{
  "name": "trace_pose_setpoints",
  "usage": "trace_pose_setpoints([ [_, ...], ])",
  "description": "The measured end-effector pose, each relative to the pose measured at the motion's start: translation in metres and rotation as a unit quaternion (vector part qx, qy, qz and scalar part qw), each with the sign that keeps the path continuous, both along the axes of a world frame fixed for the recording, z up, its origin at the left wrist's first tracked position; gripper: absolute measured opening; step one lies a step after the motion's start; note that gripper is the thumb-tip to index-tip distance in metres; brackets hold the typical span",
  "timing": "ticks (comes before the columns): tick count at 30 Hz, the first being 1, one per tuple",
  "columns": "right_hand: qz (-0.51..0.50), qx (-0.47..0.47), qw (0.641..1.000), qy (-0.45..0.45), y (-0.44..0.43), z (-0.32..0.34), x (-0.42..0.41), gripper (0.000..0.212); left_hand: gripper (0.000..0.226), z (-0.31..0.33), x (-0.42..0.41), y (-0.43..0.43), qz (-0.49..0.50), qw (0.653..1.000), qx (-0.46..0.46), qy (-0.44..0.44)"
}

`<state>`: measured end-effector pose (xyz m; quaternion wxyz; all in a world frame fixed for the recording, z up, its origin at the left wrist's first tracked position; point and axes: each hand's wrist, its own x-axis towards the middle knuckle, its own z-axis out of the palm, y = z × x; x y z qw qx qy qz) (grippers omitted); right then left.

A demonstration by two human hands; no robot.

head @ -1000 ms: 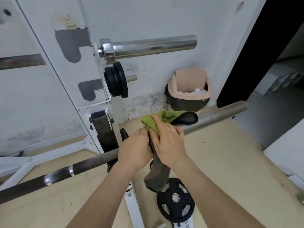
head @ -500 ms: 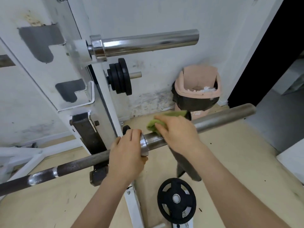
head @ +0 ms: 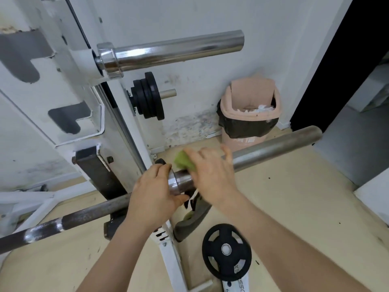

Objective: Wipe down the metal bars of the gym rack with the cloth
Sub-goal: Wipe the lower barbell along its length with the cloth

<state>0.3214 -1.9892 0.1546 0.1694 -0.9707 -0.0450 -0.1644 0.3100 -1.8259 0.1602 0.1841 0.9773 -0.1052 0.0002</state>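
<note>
A grey barbell [head: 273, 149] runs from lower left to upper right across the white gym rack [head: 69, 85]. My left hand [head: 154, 194] grips the bar just left of its steel collar. My right hand [head: 212, 173] lies over the sleeve right of the collar and holds a green and grey cloth [head: 185, 162] against it. The cloth's green part shows above my fingers; its grey tail hangs below the bar. A second, chrome bar [head: 179, 48] sticks out of the rack higher up.
A stack of black weight plates [head: 149, 96] sits on a peg of the rack. Another black plate [head: 226, 249] lies on the beige floor near my right forearm. A pink bin [head: 250, 114] with a black liner stands by the wall. A dark doorway is at right.
My right hand slid the cloth to the right along the sleeve, away from the left hand, uncovering the collar. The left hand kept its grip. The camera moved closer.
</note>
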Motion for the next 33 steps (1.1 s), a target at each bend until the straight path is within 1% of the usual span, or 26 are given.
trace_pose_setpoints([
  [2, -0.077, -0.011, 0.997, 0.001, -0.037, 0.004, 0.012, 0.037, 0.084, -0.003, -0.011, 0.0, -0.006, 0.998, 0.042, -0.042],
  [4, -0.167, -0.017, 0.985, 0.036, -0.081, 0.011, 0.024, 0.028, 0.079, -0.003, -0.024, 0.002, -0.017, 0.994, 0.062, -0.085],
  [5, -0.186, -0.007, 0.981, 0.054, -0.093, 0.014, 0.027, 0.027, 0.073, -0.003, -0.029, 0.004, -0.024, 0.993, 0.055, -0.104],
  [7, -0.164, 0.002, 0.985, 0.061, -0.087, 0.016, 0.028, 0.025, 0.052, 0.004, -0.03, 0.004, -0.018, 0.992, 0.0, -0.128],
  [8, -0.132, -0.005, 0.99, 0.048, -0.068, 0.015, 0.026, 0.024, 0.042, 0.009, -0.025, 0.002, -0.002, 0.991, -0.034, -0.127],
  [9, -0.092, -0.009, 0.995, 0.031, -0.045, 0.012, 0.021, 0.024, 0.038, 0.012, -0.018, -0.002, 0.012, 0.992, -0.054, -0.116],
  [10, -0.051, -0.009, 0.999, 0.009, -0.021, 0.007, 0.016, 0.026, 0.037, 0.013, -0.009, -0.006, 0.015, 0.993, -0.053, -0.101],
  [12, 0.008, 0.007, 1.0, -0.028, 0.013, -0.003, 0.007, 0.034, 0.04, 0.01, 0.002, -0.013, 0.003, 0.998, -0.015, -0.057],
  [14, 0.034, 0.018, 0.999, -0.035, 0.006, -0.005, 0.007, 0.039, 0.037, 0.005, 0.0, -0.011, -0.007, 0.999, 0.015, -0.045],
  [16, 0.013, 0.015, 0.999, -0.025, -0.03, -0.008, 0.013, 0.039, 0.039, 0.004, -0.009, -0.004, -0.032, 0.995, 0.035, -0.085],
  [18, -0.051, -0.004, 0.999, -0.014, -0.073, -0.006, 0.021, 0.036, 0.043, 0.005, -0.021, 0.001, -0.052, 0.989, 0.03, -0.135],
  [19, -0.086, -0.006, 0.996, -0.005, -0.09, -0.003, 0.024, 0.033, 0.041, 0.005, -0.026, 0.003, -0.054, 0.987, 0.017, -0.154],
  [21, -0.13, -0.007, 0.991, 0.007, -0.1, 0.003, 0.028, 0.028, 0.036, 0.011, -0.03, 0.001, -0.04, 0.986, -0.014, -0.16],
  [22, -0.132, -0.01, 0.991, 0.011, -0.09, 0.005, 0.028, 0.025, 0.034, 0.015, -0.027, -0.002, -0.025, 0.987, -0.02, -0.156],
  [23, -0.12, -0.011, 0.993, 0.012, -0.073, 0.005, 0.026, 0.023, 0.033, 0.018, -0.022, -0.006, -0.017, 0.988, -0.013, -0.154],
  [25, -0.053, 0.0, 0.999, -0.006, -0.031, 0.0, 0.016, 0.022, 0.037, 0.022, -0.006, -0.022, -0.032, 0.989, 0.052, -0.138],
  [27, 0.011, -0.002, 0.999, -0.034, -0.013, -0.008, 0.009, 0.03, 0.045, 0.017, 0.003, -0.038, -0.062, 0.985, 0.129, -0.096],
  [28, 0.023, -0.003, 0.999, -0.035, -0.022, -0.009, 0.011, 0.034, 0.047, 0.012, 0.003, -0.042, -0.071, 0.982, 0.156, -0.085],
  [30, -0.016, -0.018, 0.999, -0.032, -0.064, -0.01, 0.02, 0.036, 0.045, 0.007, -0.002, -0.042, -0.082, 0.973, 0.194, -0.095],
  [33, -0.146, -0.032, 0.989, -0.009, -0.139, -0.007, 0.033, 0.026, 0.023, 0.014, -0.005, -0.036, -0.101, 0.963, 0.2, -0.148],
])
